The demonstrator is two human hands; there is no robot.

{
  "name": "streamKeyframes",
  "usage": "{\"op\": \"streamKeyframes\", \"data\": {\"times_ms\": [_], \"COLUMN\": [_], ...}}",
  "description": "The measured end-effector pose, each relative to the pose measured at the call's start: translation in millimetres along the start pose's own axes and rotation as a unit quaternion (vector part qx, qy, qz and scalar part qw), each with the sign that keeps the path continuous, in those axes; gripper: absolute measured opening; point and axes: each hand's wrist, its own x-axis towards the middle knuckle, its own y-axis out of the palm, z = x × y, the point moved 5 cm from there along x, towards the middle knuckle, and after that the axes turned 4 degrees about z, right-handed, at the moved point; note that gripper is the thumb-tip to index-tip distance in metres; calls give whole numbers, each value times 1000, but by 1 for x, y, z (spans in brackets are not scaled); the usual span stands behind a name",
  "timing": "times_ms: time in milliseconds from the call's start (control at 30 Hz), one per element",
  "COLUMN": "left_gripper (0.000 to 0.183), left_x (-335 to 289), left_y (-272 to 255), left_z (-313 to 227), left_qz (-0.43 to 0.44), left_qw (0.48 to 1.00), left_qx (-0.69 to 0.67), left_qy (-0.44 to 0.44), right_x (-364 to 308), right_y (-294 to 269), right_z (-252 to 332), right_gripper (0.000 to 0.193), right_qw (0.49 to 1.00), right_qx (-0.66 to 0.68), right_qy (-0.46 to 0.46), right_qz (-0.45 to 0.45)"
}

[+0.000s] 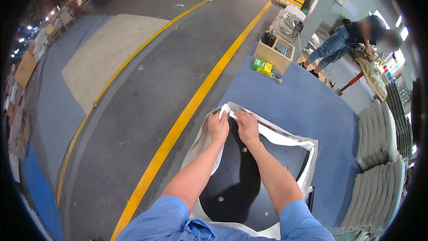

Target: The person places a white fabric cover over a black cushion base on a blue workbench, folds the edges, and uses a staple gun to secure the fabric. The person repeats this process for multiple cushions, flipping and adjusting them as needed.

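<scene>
A black board [240,183] with several small round metal-looking spots lies in front of me. White cloth [278,137] wraps over its rim, with beige fabric [193,151] showing outside it. At the board's far left corner, my left hand [218,128] is closed on a bunched piece of the white cloth. Just to its right, my right hand [247,128] pinches the same cloth, fingertips close to the left hand's. The fingers partly hide the gathered corner.
The board rests on a blue-topped table [332,151]. A wooden box [274,56] and a green-yellow package [262,66] stand at its far end. Stacked grey cushions [374,196] are at right. Another person [345,38] bends over a bench beyond. Yellow floor lines [196,109] run at left.
</scene>
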Motion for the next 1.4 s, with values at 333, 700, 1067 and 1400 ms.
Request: {"op": "streamKeyframes", "data": {"times_ms": [333,700,1067,1400], "left_gripper": [18,14,32,42], "left_x": [-14,-21,-44,-73], "left_y": [10,7,18,3], "left_z": [-26,-42,-67,-85], "left_qz": [22,65,134,177], "left_qw": [993,972,890,817], "left_qx": [29,80,297,423], "left_qy": [111,213,318,350], "right_x": [-16,-46,-122,-299], "right_y": [2,-8,-56,-285], "right_z": [-7,30,64,18], "right_gripper": [20,60,57,23], "right_qw": [993,954,937,901], "right_qx": [-80,-190,-120,-36], "right_qy": [-59,53,126,413], "right_qz": [67,227,303,-126]}}
